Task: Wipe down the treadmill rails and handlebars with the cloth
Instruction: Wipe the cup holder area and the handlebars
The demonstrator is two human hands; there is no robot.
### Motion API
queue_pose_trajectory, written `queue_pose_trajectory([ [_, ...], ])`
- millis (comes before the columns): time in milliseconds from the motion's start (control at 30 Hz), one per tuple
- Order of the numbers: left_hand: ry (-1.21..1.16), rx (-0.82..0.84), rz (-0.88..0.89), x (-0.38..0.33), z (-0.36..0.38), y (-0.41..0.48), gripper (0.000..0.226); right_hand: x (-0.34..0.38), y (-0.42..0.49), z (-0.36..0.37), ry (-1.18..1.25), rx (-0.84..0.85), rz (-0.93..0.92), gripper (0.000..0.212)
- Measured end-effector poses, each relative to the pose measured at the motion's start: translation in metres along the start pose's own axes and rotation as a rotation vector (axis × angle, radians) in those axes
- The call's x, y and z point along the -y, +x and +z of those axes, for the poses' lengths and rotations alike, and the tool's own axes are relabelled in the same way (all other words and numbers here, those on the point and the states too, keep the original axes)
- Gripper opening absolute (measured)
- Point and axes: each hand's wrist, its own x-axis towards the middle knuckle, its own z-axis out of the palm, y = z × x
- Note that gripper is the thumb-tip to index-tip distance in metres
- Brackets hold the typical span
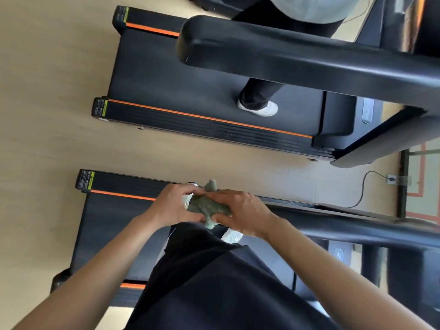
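Presently we hold the green cloth [209, 207] bunched at waist height just below mid-view, our left hand [173, 207] curling its fingers round the nine o'clock end and our right hand [242, 214] clamping fingers and thumb on the three o'clock end, probably to fold it into a wiping pad. It touches neither the side rail [133, 184] at ten o'clock nor the handlebar [357, 228] at three o'clock, so we judge wiping hasn't begun here.

2 treadmills lie side by side, the near treadmill [114, 222] below and the far treadmill [166, 75] above, with a strip of floor [166, 158] between. Over the near belt the cloth [209, 206] is held between left hand [171, 206] and right hand [242, 210]. Another person [259, 96] stands on the far belt, its handlebar [285, 55] crossing in front. A cable [363, 189] meets a socket [391, 179] at the strip's right end.
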Motion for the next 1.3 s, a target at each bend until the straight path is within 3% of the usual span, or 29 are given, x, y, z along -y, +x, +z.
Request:
queue_pose_trajectory([
  [133,0.118,-0.156,0.065,-0.003,0.019,-0.012,0.068,-0.01,-0.023,0.012,-0.116,-0.24,-0.107,0.061],
  [267,0.298,-0.279,0.209,-0.02,0.043,-0.012,0.065,-0.034,-0.051,0.024,-0.178,-0.424,-0.117,0.056],
  [533,0.667,-0.09,0.222,-0.086,0.087,0.02,0.066,-0.092,-0.111,0.048,-0.247,-0.688,-0.013,0.054],
  [700,0.686,-0.054,0.341,-0.109,0.125,0.035,0.063,-0.118,-0.146,0.068,-0.278,-0.842,0.071,0.053],
  [833,0.719,-0.081,0.42,-0.129,0.164,0.055,0.047,-0.144,-0.173,0.072,-0.24,-0.931,0.203,0.055],
  [1100,0.787,-0.036,0.531,-0.166,0.233,0.087,0.055,-0.187,-0.215,0.098,-0.096,-1.103,0.421,0.051],
  [1300,0.697,-0.054,0.709,-0.166,0.262,0.089,0.049,-0.16,-0.225,0.124,0.243,-1.117,0.565,0.065],
])
